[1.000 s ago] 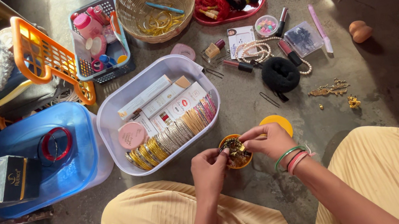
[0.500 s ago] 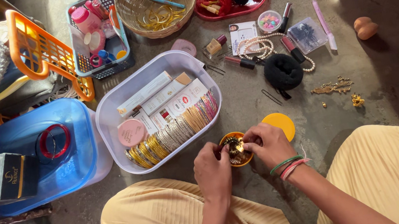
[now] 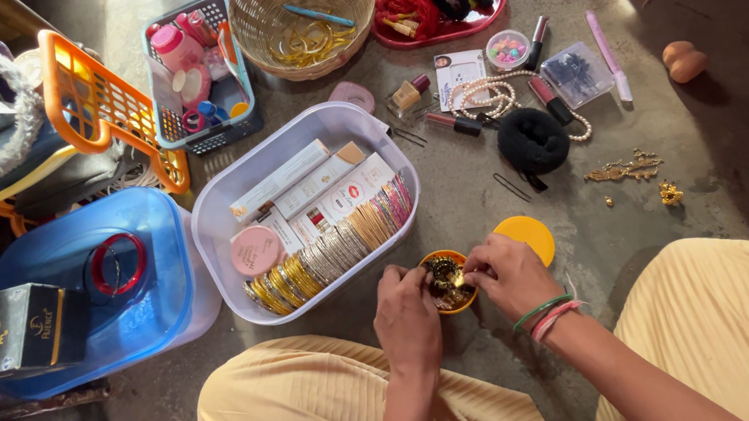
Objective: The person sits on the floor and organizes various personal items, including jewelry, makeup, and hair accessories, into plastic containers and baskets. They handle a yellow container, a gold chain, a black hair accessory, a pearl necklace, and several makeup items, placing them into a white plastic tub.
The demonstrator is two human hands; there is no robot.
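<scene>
A small round orange container [image 3: 464,301] full of gold jewellery [image 3: 447,278] sits on the floor between my knees. My left hand [image 3: 407,317] holds its left side, fingertips pinched on the gold pieces. My right hand [image 3: 508,271], with green and pink bangles at the wrist, pinches the same jewellery from the right. The container's yellow lid [image 3: 525,236] lies just right of my right hand. The jewellery is partly hidden by my fingers.
A clear tub [image 3: 217,229] with bangles, boxes and a pink compact stands just beyond my hands. Left is a blue lidded tub [image 3: 69,262] with a red bangle and a black box. Baskets, a red tray, cosmetics, pearls, a black hair bun [image 3: 531,140] and gold ornaments lie around.
Both hands have closed in lower over the orange container, fingers now pinching the gold jewellery together. The view has shifted slightly.
</scene>
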